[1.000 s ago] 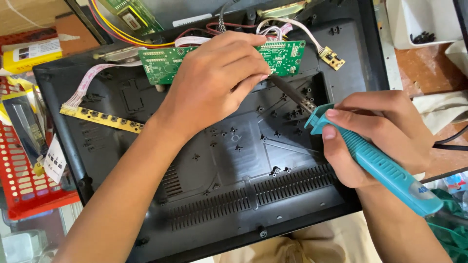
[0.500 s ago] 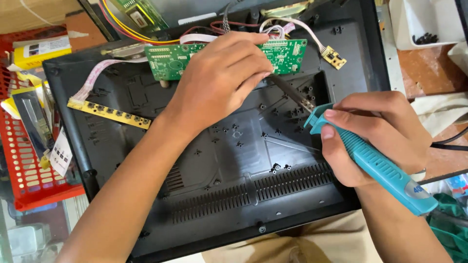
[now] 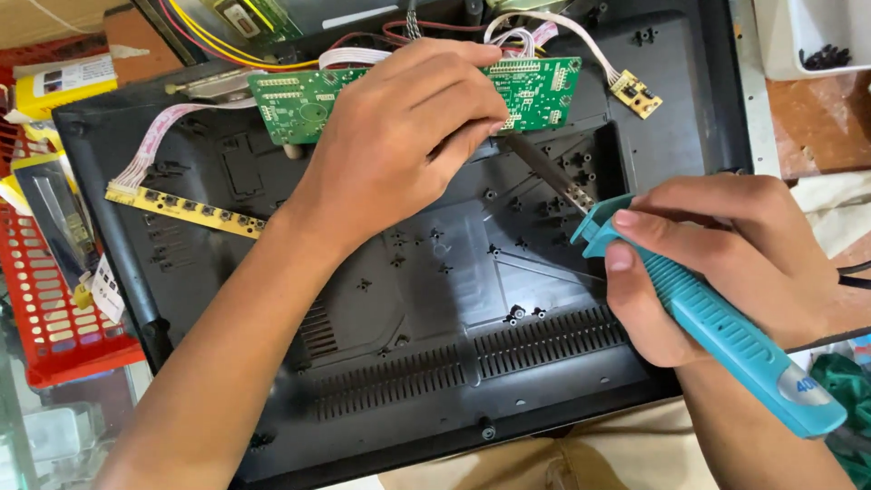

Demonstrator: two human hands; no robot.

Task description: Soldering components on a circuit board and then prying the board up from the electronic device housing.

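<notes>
Across the middle of the frame lies a black plastic back cover (image 3: 435, 327), inner face up, with vent slots running along its lower part. At the upper centre a green circuit board (image 3: 299, 104) rests on the cover's top edge, partly hidden under the left hand (image 3: 399, 136). That hand lies over the board, fingers curled down on it near its right end; whether it pinches something small there cannot be told. The right hand (image 3: 717, 263), at the right of the frame, is clenched around the teal handle of a soldering iron (image 3: 708, 318), held like a pen, its dark tip (image 3: 544, 168) slanting up and left to meet the board just beside the left fingertips.

Wiring status: a white ribbon cable (image 3: 159, 136) runs from the board's left side to a narrow yellow button strip (image 3: 181, 210) lying loose on the cover at the left. White leads from the board's top right reach a small yellow board (image 3: 635, 93), also loose. Red and yellow wires (image 3: 227, 50) pass to further boards at the top edge.

Assessment: the cover is off and the boards are out of their mounts, so disassembly appears complete. Soldering at the board's right end looks in progress. Refitting of boards and closing of the cover seem outstanding.

Surroundings: a red perforated tray (image 3: 54, 299) at the left, a white tub holding dark screws (image 3: 826, 56) at the upper right.
</notes>
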